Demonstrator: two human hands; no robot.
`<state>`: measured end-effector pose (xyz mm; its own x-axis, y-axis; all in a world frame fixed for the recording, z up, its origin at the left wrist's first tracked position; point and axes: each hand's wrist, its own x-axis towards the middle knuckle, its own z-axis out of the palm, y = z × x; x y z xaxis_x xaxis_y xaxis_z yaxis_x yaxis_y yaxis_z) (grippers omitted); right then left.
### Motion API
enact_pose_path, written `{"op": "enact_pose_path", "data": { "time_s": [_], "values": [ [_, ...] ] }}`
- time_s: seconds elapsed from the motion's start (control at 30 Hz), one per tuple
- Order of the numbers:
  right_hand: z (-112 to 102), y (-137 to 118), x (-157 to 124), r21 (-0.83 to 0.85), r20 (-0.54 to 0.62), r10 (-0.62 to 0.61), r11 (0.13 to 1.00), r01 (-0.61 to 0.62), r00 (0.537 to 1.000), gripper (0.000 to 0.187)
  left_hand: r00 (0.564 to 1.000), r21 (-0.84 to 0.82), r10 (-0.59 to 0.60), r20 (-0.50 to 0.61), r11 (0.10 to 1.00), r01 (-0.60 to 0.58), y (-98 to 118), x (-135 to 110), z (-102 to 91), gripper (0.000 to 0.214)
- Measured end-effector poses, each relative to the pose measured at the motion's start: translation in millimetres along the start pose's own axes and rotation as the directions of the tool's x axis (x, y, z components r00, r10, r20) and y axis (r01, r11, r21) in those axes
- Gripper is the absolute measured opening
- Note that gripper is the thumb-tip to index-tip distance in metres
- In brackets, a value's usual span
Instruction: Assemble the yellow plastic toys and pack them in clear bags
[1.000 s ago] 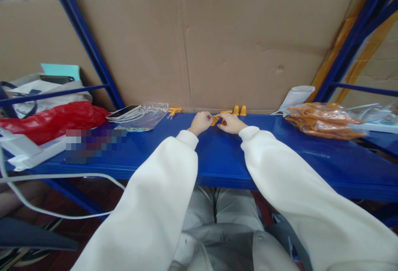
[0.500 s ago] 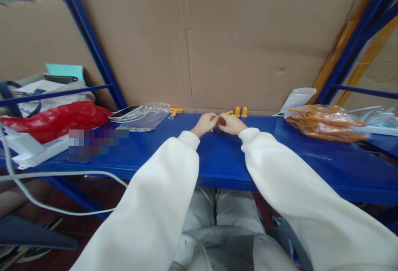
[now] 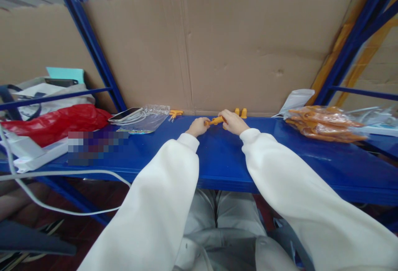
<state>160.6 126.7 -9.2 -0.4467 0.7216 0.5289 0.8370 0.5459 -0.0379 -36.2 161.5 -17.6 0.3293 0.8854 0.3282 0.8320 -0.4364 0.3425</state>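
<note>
Between my hands, just above or on the blue tabletop, is a narrow orange plastic piece (image 3: 216, 120) with an uneven outline; its exact kind does not show. Its left end is pinched by the closed fingers of my left hand (image 3: 198, 127). My right hand (image 3: 234, 122) is closed round the right end, hiding part of it. Two short orange plastic parts (image 3: 244, 113) stand right behind my right hand, partly covered by it. Left of my hands, near the cardboard, lies another orange piece (image 3: 176, 113) with a small metallic-looking coil beside it.
On the left are a clear plastic bag (image 3: 152, 119), a phone (image 3: 126, 114) with a white cable, a red bag (image 3: 62, 121) and a white power strip (image 3: 40, 159). Bagged orange parts (image 3: 323, 123) lie right. A cardboard sheet (image 3: 233, 47) closes the back of the blue table (image 3: 224, 159).
My hands were close together round a dark orange-brown item. Now they are farther apart, the left slightly left, with the orange piece stretching between them. The view has shifted slightly.
</note>
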Motion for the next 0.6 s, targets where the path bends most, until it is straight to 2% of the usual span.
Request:
{"op": "enact_pose_path", "data": {
  "time_s": [0.13,0.3,0.47,0.6],
  "values": [
    [-1.0,0.8,-1.9,-0.038,-0.042,-0.002,0.999,0.001,0.999,0.041,0.994,-0.019,-0.040,-0.103,0.999,0.038,4.0,-0.9,-3.4,0.030],
    [1.8,2.0,-2.2,-0.044,-0.091,0.025,0.999,-0.029,0.996,0.035,0.958,-0.057,-0.047,-0.285,0.998,0.032,8.1,-6.0,-6.4,0.029],
    [5.4,3.6,-0.2,0.004,-0.181,0.113,0.993,-0.114,0.977,0.040,0.936,-0.109,-0.046,-0.349,0.994,0.009,12.3,-9.0,-9.0,0.024],
    [8.0,5.8,0.4,0.082,-0.175,0.121,0.991,-0.108,0.977,0.041,0.927,-0.128,-0.048,-0.372,0.992,0.000,13.5,-9.7,-9.4,0.024]
  ]
}}
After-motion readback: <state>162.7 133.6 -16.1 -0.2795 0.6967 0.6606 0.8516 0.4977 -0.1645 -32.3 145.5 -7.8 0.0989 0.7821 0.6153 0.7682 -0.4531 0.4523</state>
